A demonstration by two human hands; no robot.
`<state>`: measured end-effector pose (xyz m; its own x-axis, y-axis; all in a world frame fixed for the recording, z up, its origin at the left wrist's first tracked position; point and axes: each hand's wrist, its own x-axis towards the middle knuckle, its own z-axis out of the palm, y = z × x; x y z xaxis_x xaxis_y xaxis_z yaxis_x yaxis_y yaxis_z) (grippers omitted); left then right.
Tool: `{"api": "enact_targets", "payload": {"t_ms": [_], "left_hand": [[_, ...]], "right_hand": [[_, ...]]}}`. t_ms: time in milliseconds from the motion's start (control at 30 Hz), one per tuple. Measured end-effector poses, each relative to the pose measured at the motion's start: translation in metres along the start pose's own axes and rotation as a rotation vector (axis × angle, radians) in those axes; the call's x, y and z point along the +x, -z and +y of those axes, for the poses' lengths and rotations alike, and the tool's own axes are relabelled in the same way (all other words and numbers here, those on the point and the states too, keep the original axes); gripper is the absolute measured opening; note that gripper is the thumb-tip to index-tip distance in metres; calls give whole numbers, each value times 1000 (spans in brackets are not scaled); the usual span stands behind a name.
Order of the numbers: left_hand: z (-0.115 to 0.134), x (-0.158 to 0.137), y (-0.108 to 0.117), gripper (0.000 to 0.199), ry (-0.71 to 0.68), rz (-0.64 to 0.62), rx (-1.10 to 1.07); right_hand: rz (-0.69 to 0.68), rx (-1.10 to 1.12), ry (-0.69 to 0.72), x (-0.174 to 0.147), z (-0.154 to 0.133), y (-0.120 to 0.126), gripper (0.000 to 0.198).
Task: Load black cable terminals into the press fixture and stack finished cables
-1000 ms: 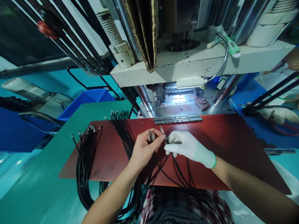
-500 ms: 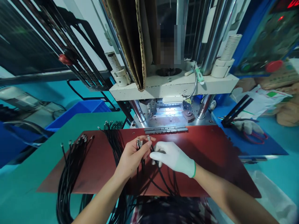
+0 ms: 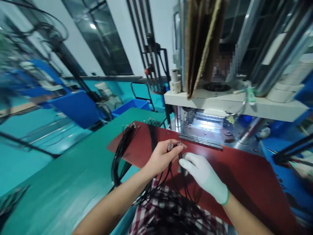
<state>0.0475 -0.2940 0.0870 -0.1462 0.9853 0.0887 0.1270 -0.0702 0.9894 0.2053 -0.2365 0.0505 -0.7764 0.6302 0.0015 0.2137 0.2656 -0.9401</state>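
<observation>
My bare left hand (image 3: 162,157) is closed on a few black cables (image 3: 170,167), pinching them just below their small metal connector ends (image 3: 170,145). Right beside it, my right hand (image 3: 204,173), in a white glove with a green cuff, has its thumb and fingers closed round the upper part of a black cable. Both hands are over the red-brown board (image 3: 234,169). From them the cables hang down onto my lap, where more dark cables lie over checked cloth. The gloved fingertips are partly hidden.
A press with a lit metal bed (image 3: 207,121) stands behind the board, a dark metal strip (image 3: 200,142) before it. Bundles of black cables (image 3: 122,150) lie on the board's left, overhanging the green table (image 3: 80,182). Folded cardboard (image 3: 202,42) leans on the press. Blue bin (image 3: 132,107) behind.
The view has swung left, so the press and board sit further right. Both hands stay close together on the cables, with little change in grip.
</observation>
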Motion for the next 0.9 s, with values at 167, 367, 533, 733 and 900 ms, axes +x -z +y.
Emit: {"api": "enact_targets", "payload": {"t_ms": [167, 367, 533, 733, 900], "left_hand": [[9, -10, 11, 34, -32, 26, -256], [46, 1, 58, 24, -161, 184, -552], [60, 14, 107, 21, -188, 228, -556], [55, 34, 152, 26, -119, 299, -610], [38, 30, 198, 52, 65, 420, -573]], "right_hand": [[-149, 241, 42, -4, -9, -20, 38], [-605, 632, -37, -13, -30, -77, 67], [-660, 759, -196, -5, -61, -85, 39], [-732, 845, -220, 29, -103, -93, 29], [-629, 837, -163, 84, -115, -104, 22]]}}
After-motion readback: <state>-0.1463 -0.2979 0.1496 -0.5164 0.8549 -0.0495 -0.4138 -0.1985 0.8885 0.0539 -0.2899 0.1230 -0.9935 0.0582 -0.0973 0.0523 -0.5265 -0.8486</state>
